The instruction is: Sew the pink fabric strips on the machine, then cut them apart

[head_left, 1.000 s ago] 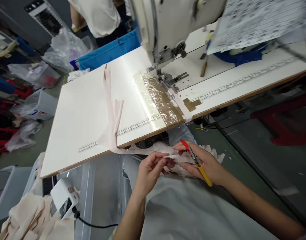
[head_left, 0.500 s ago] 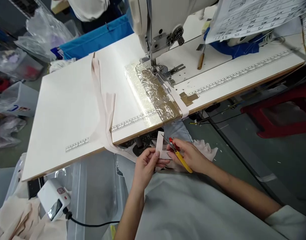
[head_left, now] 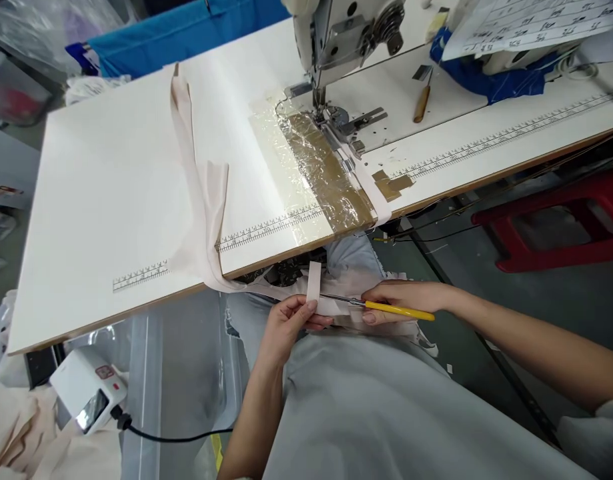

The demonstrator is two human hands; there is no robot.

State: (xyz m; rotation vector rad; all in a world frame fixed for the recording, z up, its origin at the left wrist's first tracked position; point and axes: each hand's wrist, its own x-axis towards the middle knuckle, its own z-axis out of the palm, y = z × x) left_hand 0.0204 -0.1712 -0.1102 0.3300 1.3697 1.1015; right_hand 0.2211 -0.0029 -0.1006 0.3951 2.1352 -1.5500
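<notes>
In front of the table edge, my left hand (head_left: pixel 291 325) pinches a pale pink fabric strip (head_left: pixel 314 280), whose short end stands up above the thumb. My right hand (head_left: pixel 393 300) grips scissors (head_left: pixel 399 309) with yellow handles. Their blades lie level and reach the strip just beside my left fingertips; whether they are parted I cannot tell. More pale pink fabric (head_left: pixel 213 200) runs from the tabletop over the edge toward my left hand. Another pink band (head_left: pixel 373 193) passes from the sewing machine's presser foot (head_left: pixel 323 117) over the front edge.
The sewing machine (head_left: pixel 346 33) stands on a white table (head_left: pixel 106 173) with printed rulers. A wooden-handled tool (head_left: pixel 422 103) lies behind the needle. At lower left are a white device (head_left: pixel 89 387) with a cable and a plastic bin (head_left: pixel 151 387). A red stool (head_left: pixel 561 227) stands right.
The scissors have swung from slanting upward to level, with their blades now at the strip beside my left fingers. My right hand has moved rightward. The whole view has shifted slightly.
</notes>
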